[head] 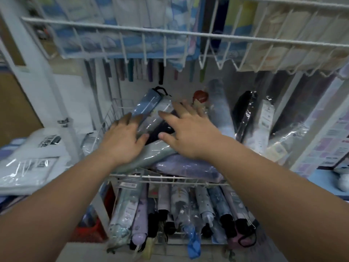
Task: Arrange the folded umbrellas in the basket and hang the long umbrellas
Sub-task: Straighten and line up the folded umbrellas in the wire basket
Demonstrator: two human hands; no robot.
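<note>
Both hands reach forward into a white wire basket (113,110) heaped with folded umbrellas in clear plastic sleeves. The left hand (122,140) lies palm down with its fingers spread, resting on a blue-grey folded umbrella (147,104) that slants away from its fingertips toward the basket's far corner; the hand is open and flat rather than closed round anything. The right hand (187,131) is also open with fingers splayed, pressing on the pile just beside the left, and a dark navy folded umbrella (160,129) shows in the gap between the two thumbs, touching both hands. Under both palms lies a pale grey-green folded umbrella (151,154), and nearer the wrists a lavender one (188,167) rests along the basket's front rim. Beyond the right hand's fingers a red-capped umbrella (200,96) and a light blue one (221,103) stand tilted, and further to its right a black sleeved umbrella (243,112) leans upright. Below the forearms, a lower shelf (170,241) holds a row of folded umbrellas side by side. Above the hands an upper wire basket (170,35) holds more packaged goods, blurred, and long umbrellas (130,69) hang behind it.
</note>
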